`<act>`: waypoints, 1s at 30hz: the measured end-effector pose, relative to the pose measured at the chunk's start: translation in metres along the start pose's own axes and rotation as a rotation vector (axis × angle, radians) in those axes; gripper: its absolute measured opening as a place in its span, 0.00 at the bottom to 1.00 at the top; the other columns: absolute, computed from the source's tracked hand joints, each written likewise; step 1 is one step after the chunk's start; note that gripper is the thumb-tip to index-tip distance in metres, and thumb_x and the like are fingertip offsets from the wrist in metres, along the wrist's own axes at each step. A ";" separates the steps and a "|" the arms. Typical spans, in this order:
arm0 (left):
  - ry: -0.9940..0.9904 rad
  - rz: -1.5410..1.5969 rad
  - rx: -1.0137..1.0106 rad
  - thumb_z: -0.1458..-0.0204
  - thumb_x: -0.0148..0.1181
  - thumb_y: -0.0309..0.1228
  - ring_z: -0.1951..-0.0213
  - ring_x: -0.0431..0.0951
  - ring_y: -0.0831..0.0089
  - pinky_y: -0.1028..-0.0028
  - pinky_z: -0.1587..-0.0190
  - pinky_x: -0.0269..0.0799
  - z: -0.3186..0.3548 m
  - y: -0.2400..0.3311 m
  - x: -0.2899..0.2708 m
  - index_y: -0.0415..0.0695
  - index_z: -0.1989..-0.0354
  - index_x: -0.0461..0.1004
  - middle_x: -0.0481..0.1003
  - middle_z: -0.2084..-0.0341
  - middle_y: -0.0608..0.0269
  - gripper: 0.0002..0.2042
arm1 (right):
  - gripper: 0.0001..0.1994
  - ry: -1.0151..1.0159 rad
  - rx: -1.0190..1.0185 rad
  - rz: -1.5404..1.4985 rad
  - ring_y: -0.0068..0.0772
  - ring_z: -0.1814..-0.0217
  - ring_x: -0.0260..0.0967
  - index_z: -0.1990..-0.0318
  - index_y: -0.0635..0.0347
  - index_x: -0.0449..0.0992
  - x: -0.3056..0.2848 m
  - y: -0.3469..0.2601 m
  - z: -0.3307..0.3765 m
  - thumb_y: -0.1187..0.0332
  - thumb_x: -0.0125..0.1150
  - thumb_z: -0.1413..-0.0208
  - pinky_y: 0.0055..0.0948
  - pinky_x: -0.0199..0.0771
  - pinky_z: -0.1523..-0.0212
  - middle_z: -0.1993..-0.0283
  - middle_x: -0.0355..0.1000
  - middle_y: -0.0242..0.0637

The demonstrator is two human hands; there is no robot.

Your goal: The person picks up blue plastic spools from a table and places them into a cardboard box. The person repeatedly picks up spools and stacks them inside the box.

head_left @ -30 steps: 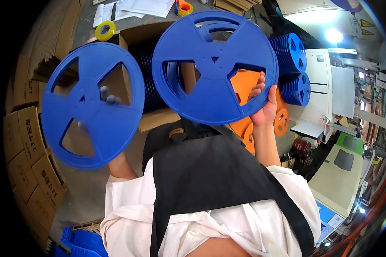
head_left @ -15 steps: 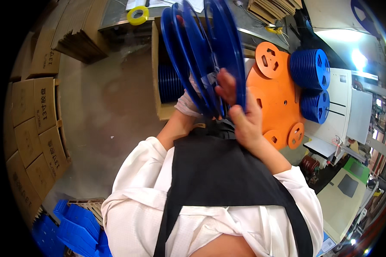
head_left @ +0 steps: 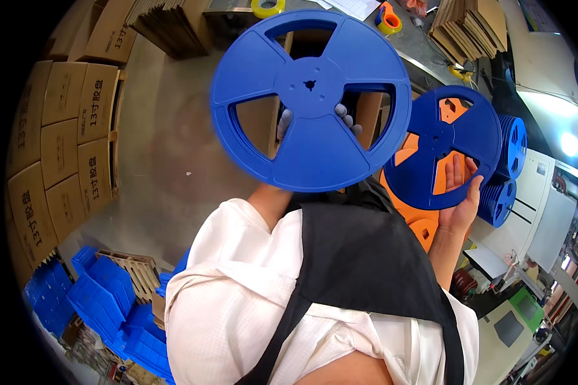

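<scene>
A large blue plastic reel (head_left: 311,151) with three cutouts faces up in front of my chest, and the rims of others show beneath it. My left hand (head_left: 348,119), in a grey-tipped glove, grips this stack from below; its fingers appear through the cutouts, and the palm is hidden. To the right, a separate blue reel (head_left: 478,126) is held tilted. My bare right hand (head_left: 464,192) has its thumb on that reel's lower rim and its fingers behind, seen through a cutout.
Behind the right reel stands an orange rack (head_left: 424,224), with stacked blue reels (head_left: 498,200) beyond. A metal table at the top bears yellow tape (head_left: 267,6), a tape dispenser (head_left: 388,19) and flat cardboard (head_left: 472,29). Cartons (head_left: 64,141) line the left; blue bins (head_left: 103,289) stand lower left.
The reels were bunched edge-on between both hands. Now the stack lies face up on my left hand, and my right hand has moved right with one reel apart from it.
</scene>
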State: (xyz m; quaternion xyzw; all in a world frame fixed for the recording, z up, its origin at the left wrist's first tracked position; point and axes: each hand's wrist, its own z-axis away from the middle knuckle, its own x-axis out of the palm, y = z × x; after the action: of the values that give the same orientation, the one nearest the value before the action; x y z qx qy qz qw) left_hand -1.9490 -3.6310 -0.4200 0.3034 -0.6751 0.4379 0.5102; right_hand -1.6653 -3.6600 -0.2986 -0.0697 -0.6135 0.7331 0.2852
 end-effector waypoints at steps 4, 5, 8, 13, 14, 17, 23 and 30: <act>-0.050 0.012 0.005 0.55 0.59 0.56 0.42 0.65 0.58 0.61 0.32 0.50 -0.007 0.002 -0.007 0.36 0.47 0.60 0.68 0.53 0.50 0.37 | 0.22 -0.063 0.013 -0.158 0.51 0.32 0.53 0.47 0.67 0.64 -0.016 -0.001 -0.002 0.55 0.41 0.35 0.44 0.55 0.33 0.40 0.60 0.50; -0.044 0.012 0.002 0.55 0.58 0.56 0.41 0.64 0.58 0.60 0.32 0.50 -0.007 0.003 -0.010 0.36 0.46 0.60 0.68 0.53 0.50 0.37 | 0.22 -0.092 0.015 -0.223 0.52 0.32 0.52 0.47 0.67 0.65 -0.021 0.000 -0.002 0.55 0.42 0.36 0.45 0.53 0.32 0.39 0.60 0.50; -0.038 -0.018 0.077 0.53 0.62 0.49 0.42 0.65 0.57 0.59 0.32 0.49 -0.010 0.006 -0.009 0.38 0.42 0.59 0.67 0.50 0.52 0.35 | 0.22 -0.213 -0.010 -0.385 0.51 0.29 0.47 0.49 0.66 0.69 -0.043 0.003 -0.005 0.54 0.46 0.38 0.47 0.44 0.29 0.36 0.58 0.50; -0.170 -0.132 0.077 0.54 0.64 0.47 0.40 0.61 0.60 0.57 0.34 0.54 -0.009 0.036 -0.004 0.38 0.43 0.59 0.66 0.50 0.52 0.35 | 0.18 -0.238 -0.111 -0.406 0.50 0.31 0.51 0.54 0.62 0.73 -0.049 -0.005 -0.005 0.55 0.52 0.41 0.49 0.47 0.30 0.35 0.58 0.47; -0.205 -0.176 0.079 0.54 0.64 0.46 0.40 0.60 0.60 0.57 0.35 0.55 -0.007 0.044 -0.004 0.38 0.43 0.59 0.66 0.50 0.52 0.35 | 0.18 -0.225 -0.121 -0.416 0.50 0.31 0.51 0.55 0.62 0.73 -0.051 -0.005 -0.005 0.55 0.53 0.41 0.49 0.47 0.30 0.35 0.57 0.48; -0.229 -0.322 0.124 0.54 0.64 0.46 0.40 0.61 0.60 0.58 0.34 0.56 -0.002 0.065 0.005 0.38 0.42 0.58 0.66 0.49 0.52 0.35 | 0.19 -0.239 -0.125 -0.496 0.49 0.31 0.51 0.54 0.62 0.73 -0.053 -0.007 -0.004 0.55 0.53 0.41 0.49 0.47 0.30 0.35 0.56 0.49; -0.075 -0.497 0.200 0.52 0.62 0.47 0.41 0.65 0.60 0.60 0.33 0.54 0.010 0.063 0.029 0.39 0.40 0.57 0.65 0.47 0.52 0.36 | 0.21 -0.259 -0.017 -0.710 0.49 0.30 0.49 0.52 0.66 0.72 -0.041 -0.007 -0.007 0.55 0.53 0.41 0.48 0.43 0.29 0.35 0.56 0.51; 0.345 -0.696 0.128 0.51 0.60 0.49 0.41 0.64 0.60 0.60 0.33 0.54 -0.001 0.028 0.010 0.41 0.39 0.56 0.65 0.46 0.53 0.35 | 0.22 -0.264 -0.083 -0.513 0.47 0.28 0.44 0.50 0.66 0.68 0.000 -0.013 -0.004 0.55 0.54 0.42 0.46 0.39 0.28 0.34 0.55 0.52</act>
State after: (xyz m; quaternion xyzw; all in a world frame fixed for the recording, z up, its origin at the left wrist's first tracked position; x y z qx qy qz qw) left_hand -1.9755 -3.6178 -0.4187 0.4673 -0.4076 0.3247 0.7142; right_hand -1.6592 -3.6555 -0.2875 0.1723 -0.6725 0.6139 0.3758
